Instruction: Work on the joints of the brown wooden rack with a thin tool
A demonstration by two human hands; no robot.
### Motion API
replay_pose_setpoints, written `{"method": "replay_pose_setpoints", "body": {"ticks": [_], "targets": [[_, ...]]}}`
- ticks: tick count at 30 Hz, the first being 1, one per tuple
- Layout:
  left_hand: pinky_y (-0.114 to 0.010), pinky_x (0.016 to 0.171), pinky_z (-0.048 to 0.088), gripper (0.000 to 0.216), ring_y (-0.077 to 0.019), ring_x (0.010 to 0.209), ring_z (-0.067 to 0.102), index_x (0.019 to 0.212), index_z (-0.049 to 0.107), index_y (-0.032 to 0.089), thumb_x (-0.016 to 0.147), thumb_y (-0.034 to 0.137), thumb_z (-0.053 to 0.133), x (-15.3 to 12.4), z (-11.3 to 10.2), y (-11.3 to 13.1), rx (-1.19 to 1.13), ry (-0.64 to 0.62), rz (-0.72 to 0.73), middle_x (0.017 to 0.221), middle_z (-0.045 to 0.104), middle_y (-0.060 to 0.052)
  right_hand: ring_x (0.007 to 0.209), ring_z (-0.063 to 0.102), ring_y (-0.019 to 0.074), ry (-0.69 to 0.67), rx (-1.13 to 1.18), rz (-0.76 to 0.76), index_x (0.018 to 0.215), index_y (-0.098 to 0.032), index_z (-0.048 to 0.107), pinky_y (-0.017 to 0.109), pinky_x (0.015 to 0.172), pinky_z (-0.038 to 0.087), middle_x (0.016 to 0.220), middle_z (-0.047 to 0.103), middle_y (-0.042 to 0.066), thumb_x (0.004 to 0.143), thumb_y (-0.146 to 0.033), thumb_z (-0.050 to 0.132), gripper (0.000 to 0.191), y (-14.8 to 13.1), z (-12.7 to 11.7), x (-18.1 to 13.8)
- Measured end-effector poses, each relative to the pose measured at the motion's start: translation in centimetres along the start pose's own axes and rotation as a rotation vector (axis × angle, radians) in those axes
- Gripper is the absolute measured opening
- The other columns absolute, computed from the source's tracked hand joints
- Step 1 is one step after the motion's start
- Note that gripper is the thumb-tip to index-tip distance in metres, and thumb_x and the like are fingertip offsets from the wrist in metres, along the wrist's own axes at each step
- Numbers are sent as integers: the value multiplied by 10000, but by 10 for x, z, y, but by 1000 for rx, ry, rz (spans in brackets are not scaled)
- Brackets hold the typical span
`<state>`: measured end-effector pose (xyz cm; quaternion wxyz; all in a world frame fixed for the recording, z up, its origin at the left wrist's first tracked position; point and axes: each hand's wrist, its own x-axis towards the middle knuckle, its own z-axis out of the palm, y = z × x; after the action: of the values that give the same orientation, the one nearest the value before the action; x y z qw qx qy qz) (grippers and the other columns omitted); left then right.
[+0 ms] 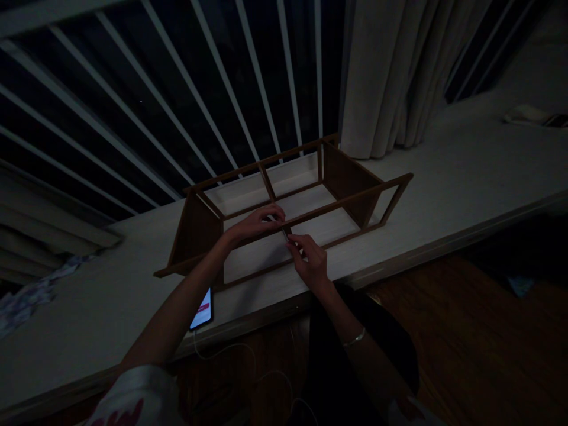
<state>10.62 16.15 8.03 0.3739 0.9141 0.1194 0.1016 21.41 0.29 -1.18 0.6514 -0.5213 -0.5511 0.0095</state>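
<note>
A brown wooden rack frame (355,180) lies on its side on a pale window ledge (444,177). My left hand (257,223) rests on the frame's front rail near its middle, fingers curled against the wood. My right hand (310,257) is just below and to the right of it, fingers pinched on a small thin tool (284,232) whose tip meets the rail. The room is dim, and I cannot make out what the tool is.
A lit phone (203,310) with a white cable lies on the ledge near my left forearm. White window bars (199,89) and a pale curtain (390,71) stand behind the frame. Patterned cloth (31,293) lies at far left. Wooden floor (465,343) is below.
</note>
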Motion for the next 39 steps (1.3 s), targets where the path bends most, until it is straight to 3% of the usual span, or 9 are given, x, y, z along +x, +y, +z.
{"method": "replay_pose_setpoints", "body": {"ticks": [4, 7, 17, 27, 39], "targets": [[-314, 900, 397, 202, -157, 980, 509, 891, 594, 153, 798, 323, 534, 1, -1, -3, 8, -7, 1, 1009, 535, -63, 544, 567, 95, 6, 23, 232, 961, -202, 532, 207, 500, 442, 726, 628, -5, 792, -377, 572, 247, -2, 0, 1], [-312, 899, 398, 205, -155, 979, 509, 893, 594, 157, 793, 328, 542, 1, -1, -4, 12, -7, -6, 1017, 532, -62, 497, 532, 84, -61, 8, 296, 817, -202, 548, 193, 502, 413, 622, 593, -31, 792, -422, 553, 222, -4, -1, 2], [-304, 901, 399, 198, -144, 962, 510, 892, 585, 161, 799, 327, 533, 0, 0, -4, 15, -4, 2, 1007, 527, -55, 521, 534, 108, -192, -105, 219, 749, -201, 573, 207, 557, 371, 594, 594, -1, 888, -351, 410, 262, -8, 0, 1], [-302, 901, 398, 206, -145, 969, 510, 883, 596, 153, 799, 331, 536, 0, 1, -4, 12, 8, -5, 1016, 529, -60, 569, 578, 132, -197, -305, 115, 735, -181, 572, 225, 570, 351, 615, 625, 35, 900, -287, 357, 291, -7, 7, 4], [-314, 904, 399, 199, -149, 969, 515, 882, 604, 160, 793, 327, 542, 0, 1, -2, 2, 17, 5, 1018, 532, -61, 490, 526, 110, -223, -73, 227, 728, -193, 562, 213, 557, 373, 556, 570, -2, 916, -290, 290, 345, -12, 4, 6]]}}
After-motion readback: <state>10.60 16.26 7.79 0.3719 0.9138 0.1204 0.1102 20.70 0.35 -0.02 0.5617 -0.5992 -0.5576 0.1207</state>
